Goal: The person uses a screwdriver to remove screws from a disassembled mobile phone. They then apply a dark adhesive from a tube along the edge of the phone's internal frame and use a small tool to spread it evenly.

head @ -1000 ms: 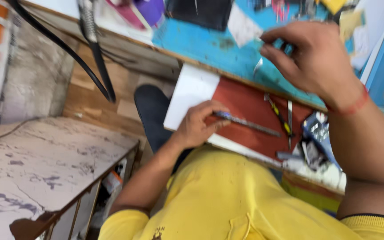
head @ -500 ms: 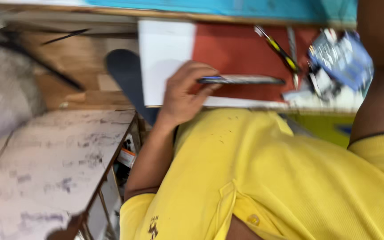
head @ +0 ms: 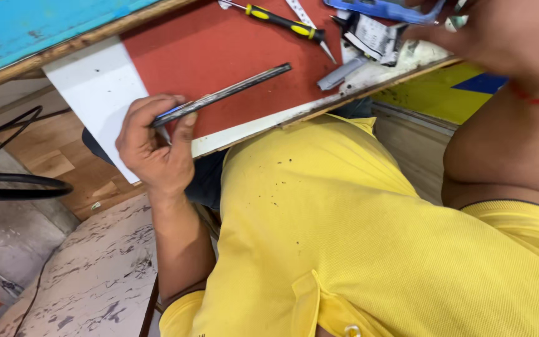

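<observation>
My left hand (head: 154,146) grips one end of a thin dark flat strip (head: 226,93), seen edge-on. The strip slants up to the right over a red mat (head: 219,50). The mat lies on a white board (head: 95,87) that rests across my lap. My right hand (head: 500,37) is at the top right, over clutter at the board's far end. Its fingertips touch a blue tool (head: 375,9). Whether it grips the tool is hidden. My yellow shirt (head: 357,249) fills the lower frame.
A screwdriver with a yellow and black handle (head: 282,22), a grey metal piece (head: 341,72) and a black and white packet (head: 375,37) lie on the mat. A blue tabletop (head: 32,31) sits behind. A black cable (head: 20,184) and a worn white surface (head: 95,281) are at left.
My right hand has come back from the blue tabletop to the clutter at the board's right end. My left hand has kept hold of the dark strip. The view has tilted downward.
</observation>
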